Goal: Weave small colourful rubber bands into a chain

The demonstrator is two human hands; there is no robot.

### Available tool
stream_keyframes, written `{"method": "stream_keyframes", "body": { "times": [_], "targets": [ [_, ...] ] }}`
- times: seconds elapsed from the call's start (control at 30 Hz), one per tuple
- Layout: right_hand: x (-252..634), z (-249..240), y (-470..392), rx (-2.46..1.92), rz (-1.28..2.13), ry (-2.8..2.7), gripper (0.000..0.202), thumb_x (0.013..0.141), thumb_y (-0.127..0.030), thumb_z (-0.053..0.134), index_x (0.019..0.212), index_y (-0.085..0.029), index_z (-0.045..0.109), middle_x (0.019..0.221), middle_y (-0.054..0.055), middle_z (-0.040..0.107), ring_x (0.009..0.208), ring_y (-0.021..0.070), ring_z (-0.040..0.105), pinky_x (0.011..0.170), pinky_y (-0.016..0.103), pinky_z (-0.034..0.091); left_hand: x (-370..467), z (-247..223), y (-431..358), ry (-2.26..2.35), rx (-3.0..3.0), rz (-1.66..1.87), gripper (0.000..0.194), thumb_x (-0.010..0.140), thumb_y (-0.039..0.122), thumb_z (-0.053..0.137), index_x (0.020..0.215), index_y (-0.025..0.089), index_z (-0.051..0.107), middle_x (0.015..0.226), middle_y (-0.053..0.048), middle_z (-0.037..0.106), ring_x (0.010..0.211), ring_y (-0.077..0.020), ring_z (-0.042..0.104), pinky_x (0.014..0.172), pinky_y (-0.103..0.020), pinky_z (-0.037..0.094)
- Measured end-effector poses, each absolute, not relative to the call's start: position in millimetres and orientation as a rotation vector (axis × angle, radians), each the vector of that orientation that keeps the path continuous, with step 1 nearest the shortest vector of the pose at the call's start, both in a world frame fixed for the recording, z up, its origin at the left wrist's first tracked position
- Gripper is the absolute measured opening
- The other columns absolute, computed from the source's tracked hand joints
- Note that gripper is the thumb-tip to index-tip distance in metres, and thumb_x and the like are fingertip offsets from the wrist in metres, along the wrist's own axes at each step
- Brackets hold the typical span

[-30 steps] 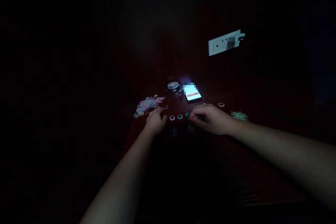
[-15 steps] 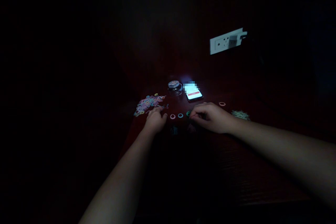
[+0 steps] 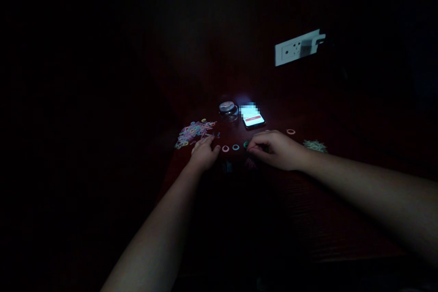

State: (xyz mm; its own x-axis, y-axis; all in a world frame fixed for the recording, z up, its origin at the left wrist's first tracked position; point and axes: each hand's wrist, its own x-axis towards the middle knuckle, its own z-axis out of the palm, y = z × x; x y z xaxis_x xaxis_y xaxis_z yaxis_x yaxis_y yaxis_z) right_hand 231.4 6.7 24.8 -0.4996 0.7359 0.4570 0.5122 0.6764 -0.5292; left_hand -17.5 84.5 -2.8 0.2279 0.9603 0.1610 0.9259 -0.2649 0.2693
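My left hand [image 3: 204,153] rests at the near right edge of a pile of small coloured elastic hair bands [image 3: 191,133], its fingers stretched out and the thumb apart. My right hand [image 3: 275,149] is closed in a pinch beside a green ring-shaped band [image 3: 245,144]; whatever its fingertips hold is too dark and small to make out. Between the hands, a pink band [image 3: 225,148] and a blue band [image 3: 236,147] lie in a row with the green one. An orange-pink band [image 3: 290,132] lies behind my right wrist.
A lidded clear jar [image 3: 228,112] stands at the back, beside a lit phone [image 3: 253,119]. Pale green bands [image 3: 315,146] are heaped to the right. Nearer me are dim teal [image 3: 227,166] and reddish [image 3: 250,163] heaps. A white socket panel [image 3: 297,49] is on the wall.
The view has shifted slightly. My left fingers have moved a little to the right along the pile's edge. My right hand keeps its pinch beside the green band.
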Motion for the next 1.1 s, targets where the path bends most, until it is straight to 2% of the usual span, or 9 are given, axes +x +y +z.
{"method": "stream_keyframes", "body": {
  "times": [0.33,0.43,0.53,0.63,0.8,0.93,1.1],
  "targets": [
    [231.5,24.5,6.2,-0.934,0.408,-2.215,0.017,0.088,-0.023,0.053,0.08,-0.016,0.067,0.072,0.002,0.063,0.063,0.0123,0.051,0.059,0.026,0.038,-14.8,0.9,82.2,1.75,2.36,0.749,0.038,0.082,0.032,0.06,0.115,0.015,0.064,0.126,-0.012,0.062,0.119,-0.0278,0.055,0.106,-0.041,0.04],
    [231.1,25.1,5.8,-0.931,0.404,-2.214,0.017,0.088,-0.022,0.053,0.08,-0.016,0.067,0.071,0.002,0.063,0.063,0.0123,0.052,0.059,0.026,0.038,-11.9,4.8,80.9,1.643,2.223,1.011,0.025,0.079,0.029,0.064,0.1,0.017,0.069,0.106,-0.01,0.07,0.101,-0.0245,0.065,0.096,-0.04,0.048],
    [230.6,24.6,6.1,-0.931,0.398,-2.196,0.015,0.087,-0.021,0.054,0.08,-0.017,0.066,0.069,0.001,0.062,0.062,0.0121,0.051,0.058,0.025,0.037,-5.1,6.2,78.6,1.434,2.033,1.179,0.015,0.076,0.028,0.067,0.086,0.016,0.066,0.086,-0.007,0.071,0.08,-0.0189,0.068,0.078,-0.033,0.054],
    [230.0,23.0,7.3,-0.965,0.399,-2.162,0.011,0.085,-0.02,0.056,0.088,-0.017,0.066,0.068,0.0,0.06,0.059,0.0108,0.051,0.055,0.024,0.037,5.0,8.0,72.2,1.243,1.981,1.193,0.016,0.076,0.029,0.068,0.082,0.016,0.061,0.077,-0.004,0.069,0.069,-0.015,0.067,0.065,-0.027,0.053],
    [229.3,22.2,9.5,-1.015,0.324,-2.085,0.023,0.081,-0.016,0.06,0.103,-0.017,0.062,0.077,0.0,0.062,0.065,0.0115,0.053,0.059,0.023,0.038,20.2,15.2,53.9,1.091,2.164,1.088,0.016,0.076,0.028,0.069,0.082,0.017,0.059,0.079,-0.002,0.07,0.07,-0.0128,0.065,0.062,-0.022,0.048],
    [229.0,24.3,10.1,-1.039,0.265,-2.099,0.016,0.082,-0.016,0.06,0.097,-0.017,0.065,0.077,0.001,0.061,0.068,0.0123,0.053,0.063,0.024,0.038,25.6,17.5,44.2,0.994,2.256,0.974,0.016,0.077,0.028,0.069,0.084,0.018,0.059,0.079,-0.001,0.071,0.065,-0.0114,0.063,0.059,-0.022,0.046],
    [229.0,24.4,10.0,-1.068,0.287,-2.108,0.006,0.083,-0.018,0.059,0.082,-0.017,0.065,0.074,0.001,0.06,0.066,0.0118,0.051,0.061,0.024,0.036,26.0,16.5,43.3,0.926,2.334,0.993,0.014,0.077,0.026,0.069,0.082,0.018,0.06,0.077,-0.001,0.07,0.064,-0.0105,0.063,0.057,-0.021,0.044]
  ]
}}
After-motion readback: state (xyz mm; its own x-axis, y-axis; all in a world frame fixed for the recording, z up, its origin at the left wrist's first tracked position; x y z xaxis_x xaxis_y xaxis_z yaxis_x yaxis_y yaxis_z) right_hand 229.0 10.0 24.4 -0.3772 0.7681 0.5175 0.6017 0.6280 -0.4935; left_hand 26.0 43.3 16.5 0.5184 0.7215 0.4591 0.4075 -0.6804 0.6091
